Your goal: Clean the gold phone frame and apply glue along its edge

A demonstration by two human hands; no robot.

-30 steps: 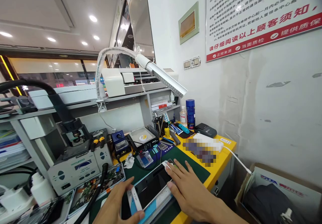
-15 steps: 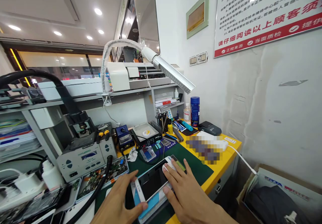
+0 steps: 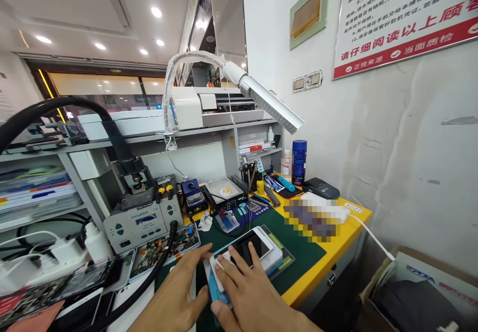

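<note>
While the head view is looking down over the yellow desk [image 3: 308, 284], a white-framed phone [image 3: 262, 245] is lying screen up on a blue-and-white block [image 3: 277, 258], over the green mat [image 3: 308, 237] and inside the desk's drawer-side edge. The right hand [image 3: 252, 289] is spreading across the phone, its fingers apart and reaching over the dark screen, gripping nothing. The left hand [image 3: 177, 284] is curving beside the phone's left end, thumb and forefinger standing apart; whether either is touching the frame, I cannot tell.

The phone is probably going to be light and stiff, its glass slippery and easily cracked or smeared, so the long side rims are offering the safest hold, with the block beneath being steadied separately. The block is looking rigid, though its weight is not showing.

The mat is appearing flat, and a patterned board [image 3: 287, 262] is jutting from under the block towards the desk's drawer-side edge. A tray of small circuit parts [image 3: 159, 250] is sitting left of the mat, near a grey station [image 3: 136, 227]. Towards the desk's far right corner, a blue can [image 3: 299, 163] is standing upright near a black case [image 3: 321, 188]. A bar lamp [image 3: 274, 105] is leaning out above the desk, ceiling lights are shining behind it, and a scuffed white wall [image 3: 396, 138] is closing off the right side, above an open cardboard box [image 3: 429, 277].
</note>
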